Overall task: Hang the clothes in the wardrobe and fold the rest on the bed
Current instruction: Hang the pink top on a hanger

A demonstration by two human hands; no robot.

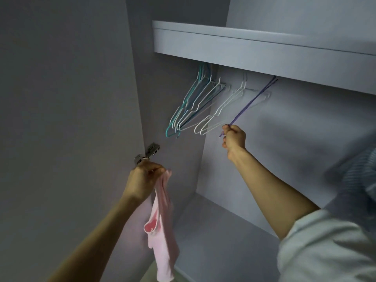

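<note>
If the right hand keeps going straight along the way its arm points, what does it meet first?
Probably the white hangers on the rail, just up and left of the right hand, which grips the purple hanger; depth is unclear.

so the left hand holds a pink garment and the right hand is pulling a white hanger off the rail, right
Not quite. The head view shows the right hand gripping the purple hanger, not a white one; the white hangers hang untouched beside it. The left hand does hold the pink garment.
</note>
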